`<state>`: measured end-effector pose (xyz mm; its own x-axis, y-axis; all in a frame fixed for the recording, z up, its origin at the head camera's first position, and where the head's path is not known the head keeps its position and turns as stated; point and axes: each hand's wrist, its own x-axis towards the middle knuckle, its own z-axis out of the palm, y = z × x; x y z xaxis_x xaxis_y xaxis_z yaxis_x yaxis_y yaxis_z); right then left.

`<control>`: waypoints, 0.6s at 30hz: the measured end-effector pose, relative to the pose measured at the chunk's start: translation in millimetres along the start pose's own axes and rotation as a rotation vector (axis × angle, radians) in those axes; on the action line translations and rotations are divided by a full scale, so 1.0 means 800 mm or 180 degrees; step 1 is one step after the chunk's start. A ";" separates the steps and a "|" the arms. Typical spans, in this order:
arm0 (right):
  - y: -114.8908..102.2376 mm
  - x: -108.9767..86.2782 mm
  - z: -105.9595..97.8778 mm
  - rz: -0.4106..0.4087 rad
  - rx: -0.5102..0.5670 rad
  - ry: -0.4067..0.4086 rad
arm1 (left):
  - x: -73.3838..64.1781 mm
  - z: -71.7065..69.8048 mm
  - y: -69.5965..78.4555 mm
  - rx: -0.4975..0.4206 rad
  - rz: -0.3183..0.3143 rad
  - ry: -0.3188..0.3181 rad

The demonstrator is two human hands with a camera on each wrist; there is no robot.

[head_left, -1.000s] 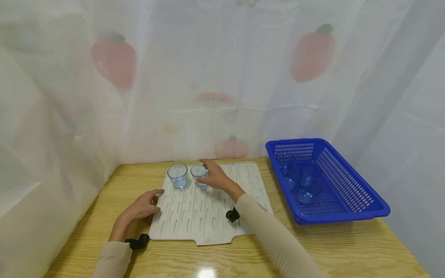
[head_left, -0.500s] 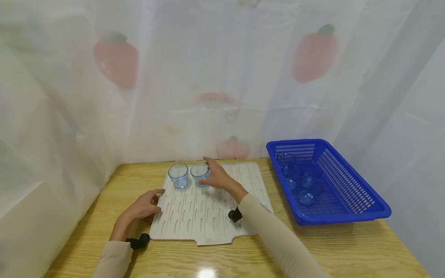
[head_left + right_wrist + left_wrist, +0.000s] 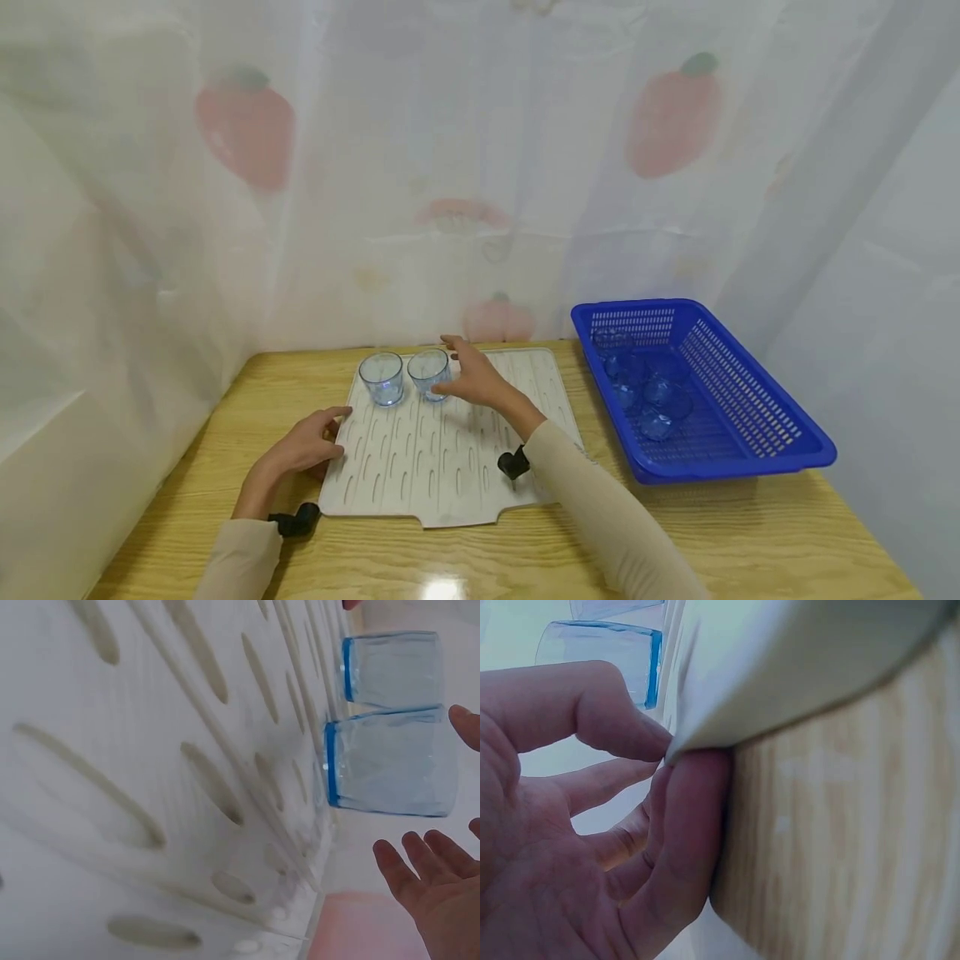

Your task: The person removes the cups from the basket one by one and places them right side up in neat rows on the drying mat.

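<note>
Two clear bluish glasses stand upright side by side on a pale, slotted drying mat (image 3: 450,467): the left glass (image 3: 382,380) and the right glass (image 3: 428,374). My right hand (image 3: 480,379) is just right of the right glass, thumb and fingers spread around its side. In the right wrist view, the fingers (image 3: 429,862) show a gap from that glass (image 3: 394,761). My left hand (image 3: 303,442) is at the mat's left edge. The left wrist view shows its thumb and fingers (image 3: 694,817) pinching the edge of the mat (image 3: 750,667).
To the right, a blue perforated plastic basket (image 3: 735,467) holds several more glasses (image 3: 658,423). The wooden table (image 3: 360,558) carries everything. A white curtain with strawberry prints (image 3: 480,275) hangs close behind and at the sides.
My right hand has drawn back slightly to the right, its fingers coming away from the right glass, which stays in place. The left hand keeps its position at the mat's edge.
</note>
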<state>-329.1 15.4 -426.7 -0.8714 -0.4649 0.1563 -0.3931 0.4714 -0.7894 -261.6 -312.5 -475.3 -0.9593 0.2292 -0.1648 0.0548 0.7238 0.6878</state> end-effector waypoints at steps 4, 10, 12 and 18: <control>-0.005 -0.006 -0.009 -0.0038 -0.0014 -0.0013 | 0.001 0.000 0.000 -0.0015 0.0011 -0.0007; -0.020 -0.018 -0.022 -0.0136 -0.0101 -0.0009 | 0.000 -0.001 0.000 0.0002 -0.0007 -0.0016; -0.025 -0.022 -0.027 -0.0183 -0.0101 0.0017 | 0.000 -0.001 0.000 0.0006 0.0000 -0.0022; -0.041 -0.038 -0.041 -0.0269 -0.0084 0.0084 | -0.001 -0.001 0.002 -0.0006 -0.0002 -0.0024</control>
<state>-299.2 39.1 -385.9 -0.8421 -0.4842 0.2377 -0.4730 0.4511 -0.7569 -260.8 -312.0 -473.7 -0.9572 0.2337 -0.1706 0.0537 0.7228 0.6890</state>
